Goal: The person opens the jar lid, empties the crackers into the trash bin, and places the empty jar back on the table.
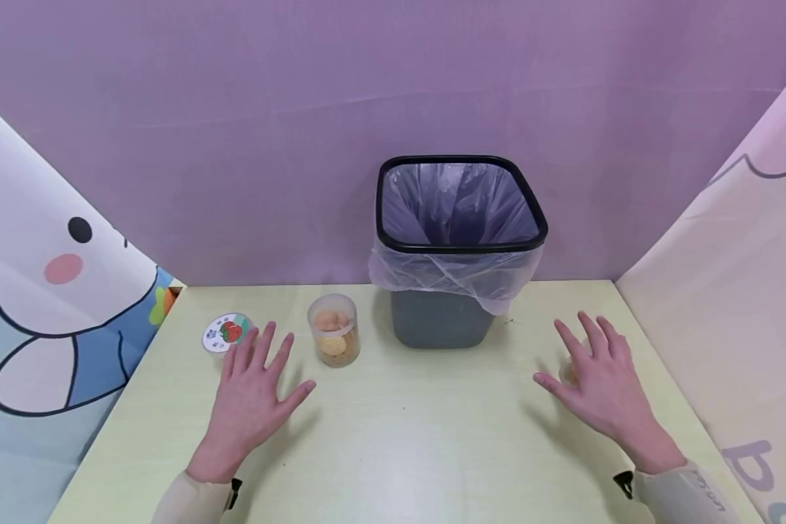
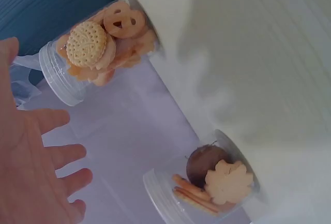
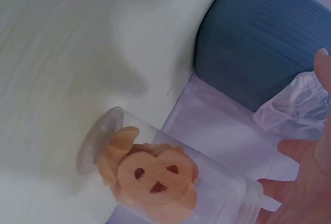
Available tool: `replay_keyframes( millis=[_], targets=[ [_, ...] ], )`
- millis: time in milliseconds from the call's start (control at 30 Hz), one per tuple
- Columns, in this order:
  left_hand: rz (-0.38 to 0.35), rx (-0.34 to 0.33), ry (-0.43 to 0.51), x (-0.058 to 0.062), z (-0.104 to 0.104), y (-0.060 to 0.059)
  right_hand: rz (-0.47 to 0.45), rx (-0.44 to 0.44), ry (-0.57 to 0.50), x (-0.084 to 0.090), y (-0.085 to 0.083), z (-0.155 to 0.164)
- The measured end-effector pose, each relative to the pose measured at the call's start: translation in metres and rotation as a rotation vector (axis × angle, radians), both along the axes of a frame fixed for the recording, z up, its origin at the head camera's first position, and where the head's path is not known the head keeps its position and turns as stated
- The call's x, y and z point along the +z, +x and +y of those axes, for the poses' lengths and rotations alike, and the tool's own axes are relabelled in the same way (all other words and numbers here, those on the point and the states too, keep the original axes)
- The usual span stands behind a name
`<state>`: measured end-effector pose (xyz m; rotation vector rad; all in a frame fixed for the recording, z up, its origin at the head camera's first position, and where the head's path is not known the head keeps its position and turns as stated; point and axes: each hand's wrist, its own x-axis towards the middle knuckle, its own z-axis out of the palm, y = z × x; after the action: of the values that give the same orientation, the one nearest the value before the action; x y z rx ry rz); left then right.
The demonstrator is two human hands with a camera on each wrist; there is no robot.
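My left hand [image 1: 252,400] hovers over the left of the table, fingers spread, holding nothing. Partly behind its fingertips is a clear jar with a strawberry-printed lid [image 1: 224,332]; the left wrist view shows a flower-shaped cookie [image 2: 227,181] and a dark round one inside. To the right of this hand stands an uncovered clear jar of cookies [image 1: 334,331], upright. My right hand [image 1: 599,386], also spread and gripping nothing, is over a third clear jar [image 3: 207,182] of cookies, mostly hidden in the head view. Whether the fingers touch its rim, I cannot tell.
A grey trash bin [image 1: 442,320] with a black rim and a translucent liner stands at the table's back, between the hands. Behind it hangs a purple cloth [image 1: 268,145]. Printed cloths flank the pale table [image 1: 399,437] on both sides.
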<state>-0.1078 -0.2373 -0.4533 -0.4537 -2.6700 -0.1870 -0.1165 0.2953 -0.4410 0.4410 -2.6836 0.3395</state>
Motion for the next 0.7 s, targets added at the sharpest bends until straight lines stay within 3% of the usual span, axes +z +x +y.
replay_keyframes(
  millis=[267, 700],
  targets=[
    [0.038, -0.049, 0.078, -0.006, 0.003, -0.002, 0.058, 0.005, -0.070, -0.007, 0.000, 0.011],
    [0.020, -0.076, 0.245, -0.017, 0.010, 0.003, 0.024, -0.099, -0.385, -0.018, 0.005, 0.029]
  ],
)
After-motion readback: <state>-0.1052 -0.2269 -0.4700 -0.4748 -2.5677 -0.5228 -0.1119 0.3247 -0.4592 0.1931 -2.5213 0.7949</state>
